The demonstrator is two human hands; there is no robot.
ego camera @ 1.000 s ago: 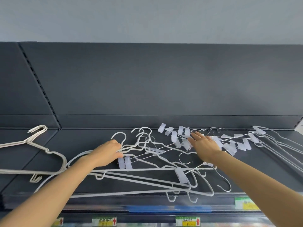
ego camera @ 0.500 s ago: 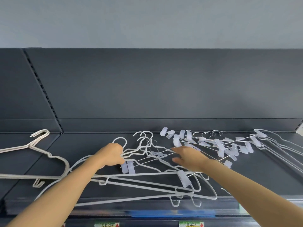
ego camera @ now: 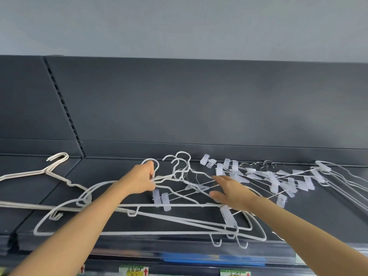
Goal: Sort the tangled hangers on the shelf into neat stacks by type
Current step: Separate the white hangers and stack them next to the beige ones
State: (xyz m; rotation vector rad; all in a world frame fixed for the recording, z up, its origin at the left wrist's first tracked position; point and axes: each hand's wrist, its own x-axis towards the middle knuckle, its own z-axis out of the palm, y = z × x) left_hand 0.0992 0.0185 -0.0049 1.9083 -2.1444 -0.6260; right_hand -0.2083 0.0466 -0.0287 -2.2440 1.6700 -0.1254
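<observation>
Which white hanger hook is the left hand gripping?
The leftmost hook of the tangle; the left hand curls round its neck, while neighbouring hooks stand free.

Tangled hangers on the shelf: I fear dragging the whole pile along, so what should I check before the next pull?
1. Left hand grips white hangers at their necks: ok.
2. Right hand has a hold: not ok, fingers straight over the clip hangers.
3. White hangers free of clip hangers: not ok, rods cross them.
4. Neat stack to add to: ok, plain hangers lie at the left of the shelf.
5. Pile clear of the shelf's front edge: cannot tell.
</observation>
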